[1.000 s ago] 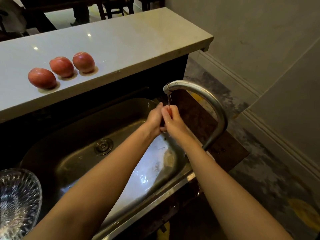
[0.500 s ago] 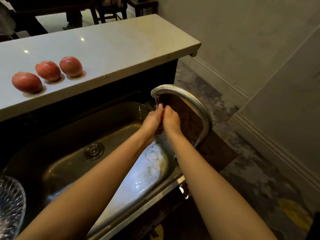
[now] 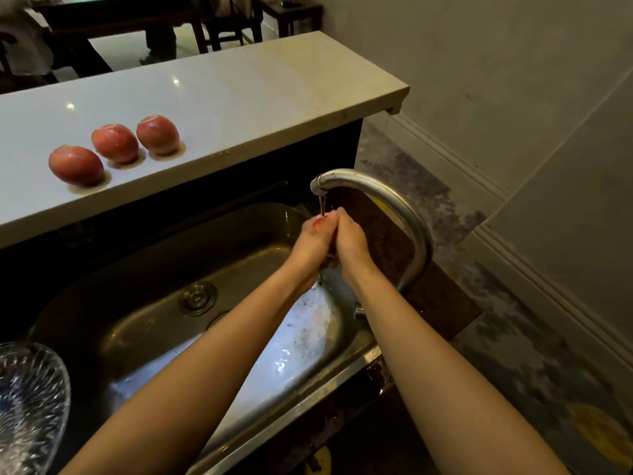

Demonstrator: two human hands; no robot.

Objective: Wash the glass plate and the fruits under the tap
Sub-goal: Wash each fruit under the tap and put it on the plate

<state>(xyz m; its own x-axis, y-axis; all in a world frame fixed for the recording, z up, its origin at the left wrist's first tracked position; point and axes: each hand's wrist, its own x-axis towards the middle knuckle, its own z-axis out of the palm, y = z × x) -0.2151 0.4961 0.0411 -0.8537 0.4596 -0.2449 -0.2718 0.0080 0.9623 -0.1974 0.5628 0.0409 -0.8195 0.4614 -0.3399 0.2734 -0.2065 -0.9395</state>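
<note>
Under tap [image 3: 376, 193]: left hand [image 3: 310, 246], right hand [image 3: 352, 242] clasp fruit [image 3: 320, 223].

brushed metal tap [image 3: 387, 197]; wet steel sink [image 3: 164, 269], cut-glass plate [image 3: 30, 406], glossy stone counter [image 3: 239, 97], smooth-skinned fruits [image 3: 116, 144]

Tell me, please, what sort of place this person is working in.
Most likely a home kitchen: a steel sink with a curved tap running, a pale stone counter holding three red fruits, and a glass plate by the sink.
</note>
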